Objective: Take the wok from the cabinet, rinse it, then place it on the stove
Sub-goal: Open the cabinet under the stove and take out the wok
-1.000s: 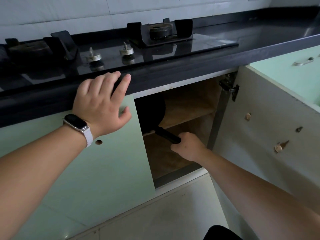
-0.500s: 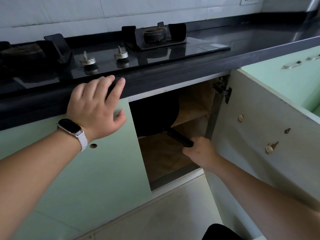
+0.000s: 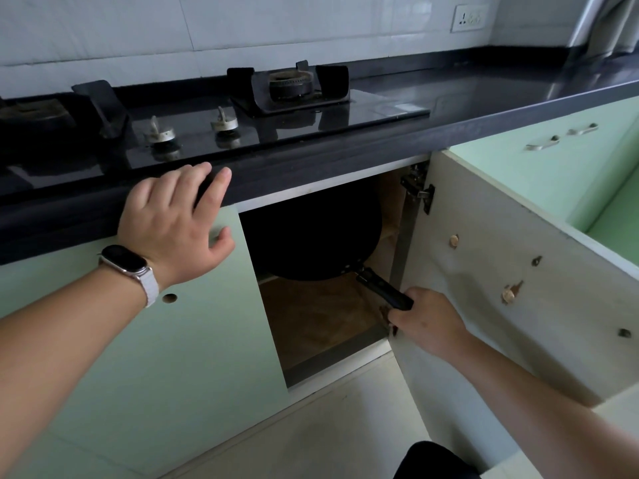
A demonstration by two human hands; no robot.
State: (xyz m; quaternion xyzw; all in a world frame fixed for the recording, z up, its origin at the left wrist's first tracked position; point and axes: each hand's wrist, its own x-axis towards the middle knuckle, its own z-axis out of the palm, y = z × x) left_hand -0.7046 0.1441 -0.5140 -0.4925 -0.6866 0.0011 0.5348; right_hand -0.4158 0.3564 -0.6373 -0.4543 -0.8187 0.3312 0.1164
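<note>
A black wok (image 3: pixel 311 233) fills the upper part of the open cabinet (image 3: pixel 321 316) under the counter, tilted with its bottom toward me. Its black handle (image 3: pixel 383 288) sticks out down and right. My right hand (image 3: pixel 427 318) is closed around the end of that handle, at the cabinet's front edge. My left hand (image 3: pixel 173 224), with a watch on the wrist, lies flat with spread fingers on the dark counter edge, left of the opening. The black glass gas stove (image 3: pixel 276 112) sits on the counter above, with a bare burner (image 3: pixel 290 84) at its right.
The cabinet door (image 3: pixel 511 271) stands open to the right, close beside my right forearm. A closed green door (image 3: pixel 145 340) is on the left. Two stove knobs (image 3: pixel 190 127) face me. A green drawer front (image 3: pixel 553 157) and a wall socket (image 3: pixel 468 17) are at right.
My right hand has pulled the wok outward and to the right, so much more of its black body shows in the opening. My left hand has stayed on the counter edge.
</note>
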